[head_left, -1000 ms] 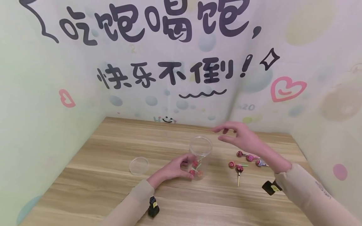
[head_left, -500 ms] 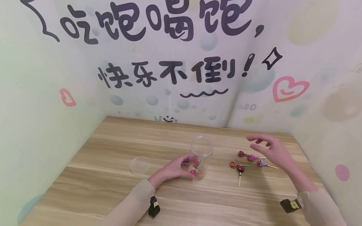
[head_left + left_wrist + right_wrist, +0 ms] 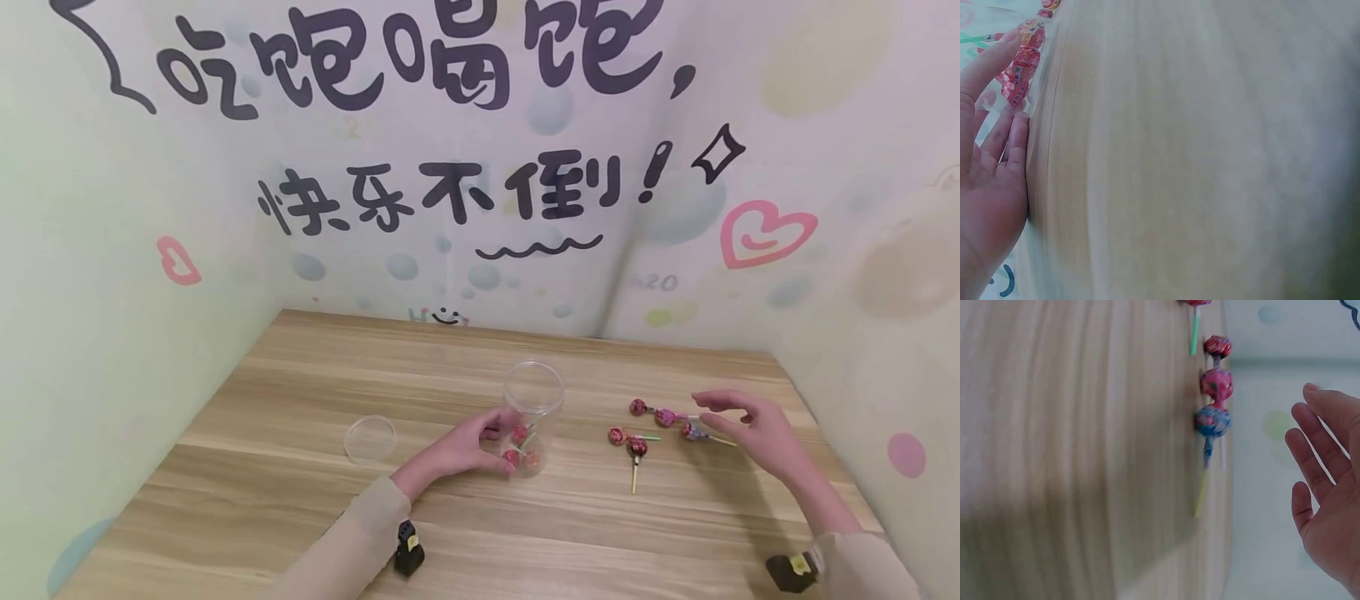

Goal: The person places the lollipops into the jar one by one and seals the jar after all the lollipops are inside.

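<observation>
Left hand (image 3: 465,446) and right hand (image 3: 757,433) are both seen bare over a wood-grained table (image 3: 300,375). At the far left a clear lid (image 3: 370,439) is laid flat, touched by neither; it is judged thin and light, best lifted by its edge. Next, a clear jar (image 3: 542,417), upright and uncovered, is gripped low by the left hand, with the thumb laid on the near side. At least three wrapped lollipops (image 3: 532,460) can be made out inside, near the bottom. Smooth, light walls are suggested, so slipping or tipping is best guarded against by a gentle, low hold. Farther right, an orange-red lollipop (image 3: 617,435) with a green stick is found beside two dark-red lollipops (image 3: 637,447), one nearer and one farther; then a pink lollipop (image 3: 665,418) and, rightmost, a blue lollipop (image 3: 690,431) are set close together. Hard, light heads in slick wrappers are to be expected; a pinch on the head would be surer than one on the thin stick. Nothing is held by the right hand: its fingers are relaxed and parted from the thumb, poised above the blue lollipop's stick, apart from it
</observation>
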Tool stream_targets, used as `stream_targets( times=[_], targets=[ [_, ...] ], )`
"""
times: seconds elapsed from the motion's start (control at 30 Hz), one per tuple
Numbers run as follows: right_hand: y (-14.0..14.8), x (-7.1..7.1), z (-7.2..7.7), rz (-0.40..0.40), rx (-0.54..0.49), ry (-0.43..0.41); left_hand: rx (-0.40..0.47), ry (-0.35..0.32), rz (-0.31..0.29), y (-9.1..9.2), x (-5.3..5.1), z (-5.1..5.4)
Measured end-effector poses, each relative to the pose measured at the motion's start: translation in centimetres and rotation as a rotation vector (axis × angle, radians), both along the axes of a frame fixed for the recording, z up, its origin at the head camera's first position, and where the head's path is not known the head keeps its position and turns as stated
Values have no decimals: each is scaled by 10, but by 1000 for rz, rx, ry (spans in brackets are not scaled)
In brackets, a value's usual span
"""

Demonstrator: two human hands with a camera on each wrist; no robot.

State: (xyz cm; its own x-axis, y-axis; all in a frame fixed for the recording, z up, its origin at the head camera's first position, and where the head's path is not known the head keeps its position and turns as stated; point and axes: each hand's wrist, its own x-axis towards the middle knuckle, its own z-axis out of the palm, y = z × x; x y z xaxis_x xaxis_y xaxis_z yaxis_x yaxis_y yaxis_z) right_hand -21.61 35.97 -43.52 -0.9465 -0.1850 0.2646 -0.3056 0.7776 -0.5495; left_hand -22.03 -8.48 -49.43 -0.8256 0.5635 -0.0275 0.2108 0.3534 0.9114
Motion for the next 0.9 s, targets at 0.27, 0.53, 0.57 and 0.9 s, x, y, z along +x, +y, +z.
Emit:
stream_targets(
  times=[0.27,0.53,0.57,0.9],
  targets=[
    [15,3,-14,6,56,-103,8,-1,1,1,-1,-1],
    [23,2,-26,6,80,-130,9,3,-4,0,-1,-1],
    [24,2,-27,6,82,-125,9,2,-4,0,-1,-1],
    [25,1,-39,32,62,-140,15,-9,-2,1,0,1]
  ],
)
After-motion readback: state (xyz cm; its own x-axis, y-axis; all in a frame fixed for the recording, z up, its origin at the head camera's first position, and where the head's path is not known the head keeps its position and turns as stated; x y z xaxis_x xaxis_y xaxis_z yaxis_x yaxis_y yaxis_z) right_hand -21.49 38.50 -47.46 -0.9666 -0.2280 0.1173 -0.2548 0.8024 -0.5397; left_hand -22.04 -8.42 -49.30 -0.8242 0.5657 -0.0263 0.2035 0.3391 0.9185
